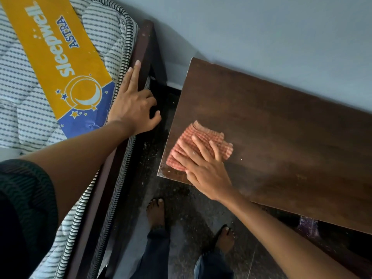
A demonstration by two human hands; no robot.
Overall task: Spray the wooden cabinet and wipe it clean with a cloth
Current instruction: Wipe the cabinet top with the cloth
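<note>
The dark brown wooden cabinet (pixel 281 137) stands against the pale wall, and I look down on its top. A folded pink checked cloth (pixel 198 133) lies near the top's front left corner. My right hand (pixel 203 166) lies flat on the cloth, fingers spread, pressing it onto the wood. My left hand (pixel 134 105) rests on the edge of the bed beside the cabinet, fingers apart, holding nothing. No spray bottle is in view.
A striped mattress (pixel 24 87) with a yellow and blue label lies on a dark bed frame (pixel 145 47) at the left. A narrow gap of dark speckled floor (pixel 177 208) separates bed and cabinet; my bare feet stand there.
</note>
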